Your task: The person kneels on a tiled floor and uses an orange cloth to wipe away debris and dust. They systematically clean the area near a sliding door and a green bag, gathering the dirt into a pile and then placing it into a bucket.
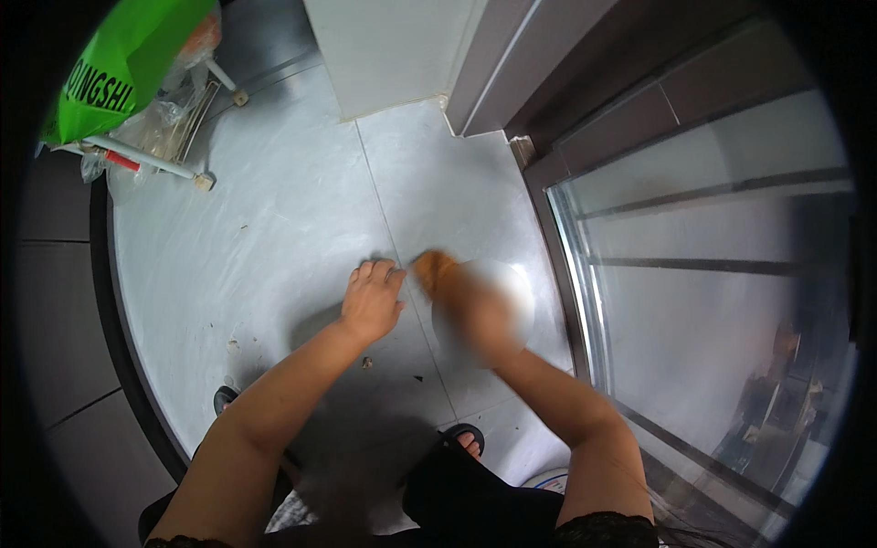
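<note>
Over the grey tiled floor (301,210), my left hand (370,300) is open, its fingers loosely bent and the thumb apart. Nothing shows in it. To its right, my right hand (493,329) is low over the floor with an orange-brown cloth (436,272), whose rumpled end sticks out ahead of the fingers. A round blur covers most of this hand, so the exact grip is hidden. Small dark and brown crumbs lie on the tiles, among them a brown bit (367,363) and a dark chip (418,378) below my left hand.
A glass door (694,274) with a dark frame runs along the right. At the far left stands a white-legged rack (151,157) with a green bag (128,73) and clear plastic. A pale wall corner (393,55) juts in at the back. My sandalled foot (468,440) is near.
</note>
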### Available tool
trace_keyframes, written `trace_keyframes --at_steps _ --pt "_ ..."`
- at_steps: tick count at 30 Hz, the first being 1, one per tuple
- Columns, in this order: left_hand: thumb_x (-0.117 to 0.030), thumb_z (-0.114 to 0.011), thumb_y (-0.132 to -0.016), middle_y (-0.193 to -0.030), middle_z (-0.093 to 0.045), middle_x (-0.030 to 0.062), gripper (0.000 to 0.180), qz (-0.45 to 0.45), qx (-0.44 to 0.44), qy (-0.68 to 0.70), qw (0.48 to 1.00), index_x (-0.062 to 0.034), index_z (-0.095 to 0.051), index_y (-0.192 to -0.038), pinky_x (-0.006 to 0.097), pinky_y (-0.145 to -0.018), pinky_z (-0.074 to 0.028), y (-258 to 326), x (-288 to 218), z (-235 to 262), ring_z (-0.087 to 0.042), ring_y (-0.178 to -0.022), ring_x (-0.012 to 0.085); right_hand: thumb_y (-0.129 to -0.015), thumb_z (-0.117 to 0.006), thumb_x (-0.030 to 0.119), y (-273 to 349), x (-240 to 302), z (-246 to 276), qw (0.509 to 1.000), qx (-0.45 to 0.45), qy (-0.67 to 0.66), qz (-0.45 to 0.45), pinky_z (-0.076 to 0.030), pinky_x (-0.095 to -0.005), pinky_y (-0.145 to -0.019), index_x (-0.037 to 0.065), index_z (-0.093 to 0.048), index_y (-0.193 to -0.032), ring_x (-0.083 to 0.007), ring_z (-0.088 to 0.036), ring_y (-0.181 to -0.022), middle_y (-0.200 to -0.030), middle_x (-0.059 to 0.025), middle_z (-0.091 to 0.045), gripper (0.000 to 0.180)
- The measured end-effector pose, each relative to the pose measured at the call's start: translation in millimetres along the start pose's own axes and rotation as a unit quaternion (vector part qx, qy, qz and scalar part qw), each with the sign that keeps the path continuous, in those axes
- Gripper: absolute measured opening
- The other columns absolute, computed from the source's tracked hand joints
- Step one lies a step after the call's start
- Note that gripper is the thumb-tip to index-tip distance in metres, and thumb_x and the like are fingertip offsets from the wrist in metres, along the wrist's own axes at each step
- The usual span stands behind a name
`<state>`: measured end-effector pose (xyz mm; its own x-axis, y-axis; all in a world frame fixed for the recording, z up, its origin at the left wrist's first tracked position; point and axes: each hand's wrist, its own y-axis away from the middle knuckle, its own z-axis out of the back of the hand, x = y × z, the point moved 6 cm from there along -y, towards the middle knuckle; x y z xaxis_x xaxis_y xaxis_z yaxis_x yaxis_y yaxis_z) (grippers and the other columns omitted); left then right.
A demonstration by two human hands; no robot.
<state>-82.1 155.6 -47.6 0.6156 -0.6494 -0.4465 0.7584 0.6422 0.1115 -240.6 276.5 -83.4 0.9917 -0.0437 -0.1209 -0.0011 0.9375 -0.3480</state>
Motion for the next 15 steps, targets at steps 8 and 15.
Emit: trace_keyframes --at_steps 8,15 --pt "-0.020 -0.078 -0.075 -0.136 -0.047 0.0121 0.056 0.020 -0.001 0.010 1.000 -0.0050 -0.059 -0.125 0.045 -0.105 -0.036 19 27 9 -0.044 -0.123 0.0316 -0.086 -0.065 0.026 -91 -87 9 0.913 0.191 -0.186 -0.310 -0.053 -0.0388 -0.078 0.006 -0.061 -0.119 -0.0286 -0.060 -0.090 -0.109 -0.0129 -0.058 0.039" --pt "-0.021 -0.077 -0.076 -0.140 -0.045 0.0143 0.058 0.043 -0.025 0.020 0.999 -0.0041 -0.058 -0.127 0.048 -0.108 -0.033 26 30 6 -0.041 -0.128 0.0345 -0.086 -0.063 0.022 -89 -7 10 0.971 0.209 -0.068 -0.099 -0.050 -0.0414 -0.085 0.004 -0.058 -0.124 -0.0306 -0.056 -0.104 -0.116 -0.0140 -0.057 0.041"
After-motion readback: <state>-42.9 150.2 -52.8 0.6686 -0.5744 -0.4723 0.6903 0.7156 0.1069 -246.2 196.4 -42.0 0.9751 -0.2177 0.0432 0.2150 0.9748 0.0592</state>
